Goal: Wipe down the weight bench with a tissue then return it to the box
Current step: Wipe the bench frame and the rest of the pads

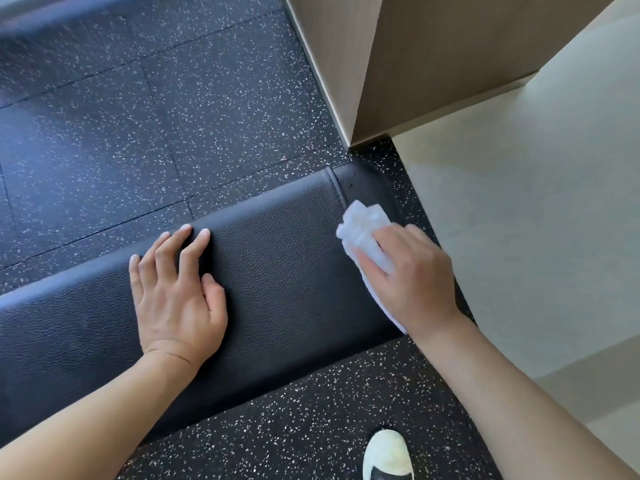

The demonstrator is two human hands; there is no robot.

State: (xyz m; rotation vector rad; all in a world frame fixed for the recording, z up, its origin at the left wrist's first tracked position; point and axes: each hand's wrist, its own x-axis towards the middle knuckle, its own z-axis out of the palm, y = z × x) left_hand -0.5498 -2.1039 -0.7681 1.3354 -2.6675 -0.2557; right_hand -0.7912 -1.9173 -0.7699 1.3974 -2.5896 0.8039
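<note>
Both bare forearms reach in from the bottom edge. On the left, the left hand (176, 292) lies flat on the black padded weight bench (284, 271), fingers straight and spread, holding nothing. Further right, the right hand (412, 275) presses a crumpled white tissue (363, 226) onto the bench's right end, fingers curled over it. Below it, a white shoe (388, 455) stands on the speckled floor (173, 109), beside a pale wall (536, 237)

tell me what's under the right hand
A crumpled white tissue lies under the right hand, pressed onto the black bench pad. The hand covers the tissue's middle and the pad beneath, so neither shows there.
</note>
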